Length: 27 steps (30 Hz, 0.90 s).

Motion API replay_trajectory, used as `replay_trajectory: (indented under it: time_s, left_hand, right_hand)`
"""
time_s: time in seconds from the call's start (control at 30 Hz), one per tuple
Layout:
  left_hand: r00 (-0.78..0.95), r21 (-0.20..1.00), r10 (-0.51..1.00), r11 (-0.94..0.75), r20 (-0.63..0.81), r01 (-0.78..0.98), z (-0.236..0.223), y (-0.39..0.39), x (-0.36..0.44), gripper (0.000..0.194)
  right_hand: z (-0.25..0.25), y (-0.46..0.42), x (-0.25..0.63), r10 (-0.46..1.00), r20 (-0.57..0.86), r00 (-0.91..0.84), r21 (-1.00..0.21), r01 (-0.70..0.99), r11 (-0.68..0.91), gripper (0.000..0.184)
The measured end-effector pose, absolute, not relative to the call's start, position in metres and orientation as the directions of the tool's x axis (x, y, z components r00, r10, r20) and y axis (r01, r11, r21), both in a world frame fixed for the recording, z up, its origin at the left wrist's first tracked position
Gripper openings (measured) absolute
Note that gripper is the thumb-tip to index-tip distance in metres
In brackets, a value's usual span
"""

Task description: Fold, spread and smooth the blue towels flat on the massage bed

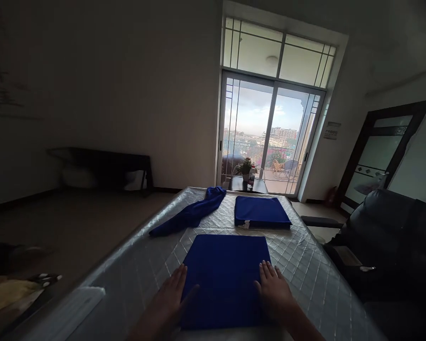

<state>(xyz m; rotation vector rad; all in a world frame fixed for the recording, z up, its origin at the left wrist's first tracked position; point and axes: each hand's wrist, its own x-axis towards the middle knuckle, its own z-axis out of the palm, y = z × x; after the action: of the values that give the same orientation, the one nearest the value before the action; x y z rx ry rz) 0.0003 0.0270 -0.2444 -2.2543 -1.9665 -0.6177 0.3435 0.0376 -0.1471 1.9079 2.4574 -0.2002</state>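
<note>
A flat, squared blue cloth bundle (pixel 225 279) lies in front of me on the quilted silver mattress (pixel 315 274). My left hand (pixel 172 293) rests along its left edge, fingers stretched out and thumb over the top. On the right edge lies my right hand (pixel 275 289), its fingers extended flat against the cloth. Neither hand grips anything. Just beyond is a second squared blue cloth stack (pixel 261 211) with a small white tag on its near side. A loose, crumpled blue cloth (pixel 195 211) stretches diagonally at the far left of the mattress.
At the right stands a dark armchair (pixel 394 237). A small table (pixel 237 183) holding a potted plant (pixel 246 168) and a bottle (pixel 251 176) is by the glass sliding doors (pixel 270 132). A whitish flat item (pixel 74 308) sits on the mattress's near left edge.
</note>
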Motion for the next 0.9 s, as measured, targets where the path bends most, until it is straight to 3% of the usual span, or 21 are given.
replay_trajectory:
  time_s: [0.13,0.23,0.43,0.53,0.63,0.9]
  left_hand:
    - [-0.013,0.253,0.978,-0.041,0.208,0.967,-0.238,0.033,0.000,0.077]
    - [-0.014,0.224,0.978,-0.034,0.209,0.974,-0.225,0.040,0.016,0.077]
    - [0.294,0.238,0.937,-0.334,0.190,0.912,-0.189,0.066,0.127,0.073]
    - [0.465,0.251,0.855,-0.514,0.231,0.820,-0.182,0.087,0.186,0.067]
    - [0.529,0.253,0.801,-0.593,0.280,0.764,-0.187,0.103,0.216,0.064]
    - [0.357,0.241,0.924,-0.380,0.134,0.893,-0.195,0.107,0.151,0.080]
  right_hand:
    - [-0.140,0.070,0.338,0.975,-0.049,-0.217,-0.112,0.971,0.210,0.067]
    - [-0.151,0.086,0.337,0.987,-0.028,-0.160,-0.190,0.970,0.151,0.069]
    - [-0.176,0.094,0.343,0.991,0.012,-0.136,-0.255,0.958,0.135,0.069]
    - [-0.181,0.097,0.347,0.981,0.008,-0.192,-0.227,0.955,0.189,0.065]
    - [-0.187,0.100,0.352,0.971,0.011,-0.238,-0.204,0.950,0.236,0.064]
    - [-0.188,0.100,0.348,0.989,0.021,-0.146,-0.295,0.944,0.146,0.066]
